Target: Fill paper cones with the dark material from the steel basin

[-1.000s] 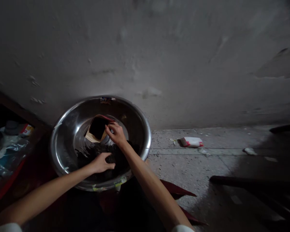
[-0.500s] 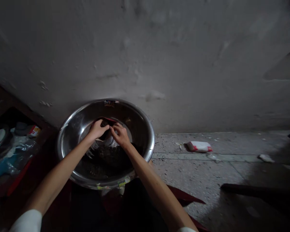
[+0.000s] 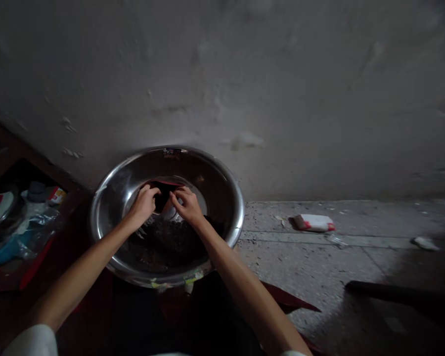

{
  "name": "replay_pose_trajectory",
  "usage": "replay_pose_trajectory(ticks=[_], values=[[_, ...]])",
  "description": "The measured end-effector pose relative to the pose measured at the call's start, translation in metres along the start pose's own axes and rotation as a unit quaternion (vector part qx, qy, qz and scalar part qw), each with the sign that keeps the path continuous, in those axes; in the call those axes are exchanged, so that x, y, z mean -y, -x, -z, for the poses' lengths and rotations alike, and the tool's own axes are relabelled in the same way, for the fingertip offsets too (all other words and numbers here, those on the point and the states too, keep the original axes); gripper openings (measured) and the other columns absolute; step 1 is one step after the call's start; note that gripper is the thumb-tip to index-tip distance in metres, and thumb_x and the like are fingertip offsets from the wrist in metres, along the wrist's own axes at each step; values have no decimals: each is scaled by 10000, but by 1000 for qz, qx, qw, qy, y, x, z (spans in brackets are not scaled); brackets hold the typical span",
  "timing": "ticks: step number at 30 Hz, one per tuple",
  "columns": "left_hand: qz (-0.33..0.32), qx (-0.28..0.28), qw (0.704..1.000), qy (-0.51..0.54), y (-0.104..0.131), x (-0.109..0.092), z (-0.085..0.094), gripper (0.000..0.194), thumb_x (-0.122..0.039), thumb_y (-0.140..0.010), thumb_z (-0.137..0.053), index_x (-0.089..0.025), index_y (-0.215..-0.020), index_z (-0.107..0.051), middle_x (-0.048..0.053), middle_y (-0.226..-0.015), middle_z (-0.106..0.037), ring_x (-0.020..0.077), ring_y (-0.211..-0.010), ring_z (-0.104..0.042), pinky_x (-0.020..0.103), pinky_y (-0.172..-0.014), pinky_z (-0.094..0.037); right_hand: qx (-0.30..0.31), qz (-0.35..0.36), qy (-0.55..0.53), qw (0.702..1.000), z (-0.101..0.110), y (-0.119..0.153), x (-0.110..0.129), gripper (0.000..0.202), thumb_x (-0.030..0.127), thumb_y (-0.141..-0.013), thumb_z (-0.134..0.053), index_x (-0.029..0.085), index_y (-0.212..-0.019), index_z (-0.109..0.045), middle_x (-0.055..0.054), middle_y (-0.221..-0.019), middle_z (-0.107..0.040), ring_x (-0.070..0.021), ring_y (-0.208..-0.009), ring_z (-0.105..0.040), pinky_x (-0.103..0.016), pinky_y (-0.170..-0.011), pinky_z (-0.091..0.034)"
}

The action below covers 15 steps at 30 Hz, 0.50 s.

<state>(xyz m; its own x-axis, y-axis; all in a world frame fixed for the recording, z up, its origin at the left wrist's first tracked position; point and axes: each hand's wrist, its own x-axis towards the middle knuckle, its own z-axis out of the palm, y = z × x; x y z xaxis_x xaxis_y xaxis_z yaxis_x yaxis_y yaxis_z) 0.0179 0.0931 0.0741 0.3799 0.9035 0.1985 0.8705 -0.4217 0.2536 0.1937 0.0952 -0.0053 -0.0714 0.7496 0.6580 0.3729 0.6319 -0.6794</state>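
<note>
Red-rimmed, dark-mouthed pouch sits between the left hand and right hand inside a round silvery metal basin, mouth facing up, long axis hidden. The right hand pinches its rim; the left curls at its side, grip unclear.

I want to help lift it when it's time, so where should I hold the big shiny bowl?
Best by the wide rim of the bowl, probably at its left and right edges, coming from the near side. The rim stands out all round, so fingers can curl over it, and its far edge is close to the wall. Keep it level: loose dark stuff lies inside.
</note>
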Motion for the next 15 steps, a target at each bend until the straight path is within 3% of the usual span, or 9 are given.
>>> replay_pose_trajectory(ticks=[5, 9, 13, 15], values=[[-22, 22, 995, 97, -2, -4, 3, 289, -4, -826, -591, -188, -985, -747, 29, -1003, -744, 171, -948, -690, 288, -912, -527, -2, -6, -2, 1000, 0, 1, -2, 434, 407, -1005, -447, 241, -609, -513, -48, -670, -584, -208, -785, -576, -344, -770, -463], [-72, 78, 994, 38, 5, -5, 4, 212, -150, -902, -619, -179, -1075, -737, 72, -1098, -734, 221, -1060, -667, 384, -1030, -475, 2, 1, -8, 1000, -1, 2, -3, 413, 395, -1000, -460, 240, -626, -546, -49, -678, -599, -211, -783, -578, -347, -770, -459], [-138, 38, 989, 24, 30, -8, 9, 323, -267, -1026, -428, -164, -1161, -702, 122, -1172, -690, 245, -1190, -598, 437, -1097, -407, -2, -7, 0, 1000, -1, 3, -3, 407, 393, -995, -464, 241, -626, -545, -53, -686, -602, -215, -785, -580, -350, -770, -458], [-203, 124, 971, 37, 50, -6, 8, 354, -396, -1022, -451, -186, -1135, -713, 121, -1075, -700, 250, -1128, -617, 415, -1065, -427, -6, -14, 8, 1000, -1, 3, -4, 414, 402, -995, -461, 241, -621, -537, -55, -689, -600, -216, -788, -577, -350, -763, -458]])
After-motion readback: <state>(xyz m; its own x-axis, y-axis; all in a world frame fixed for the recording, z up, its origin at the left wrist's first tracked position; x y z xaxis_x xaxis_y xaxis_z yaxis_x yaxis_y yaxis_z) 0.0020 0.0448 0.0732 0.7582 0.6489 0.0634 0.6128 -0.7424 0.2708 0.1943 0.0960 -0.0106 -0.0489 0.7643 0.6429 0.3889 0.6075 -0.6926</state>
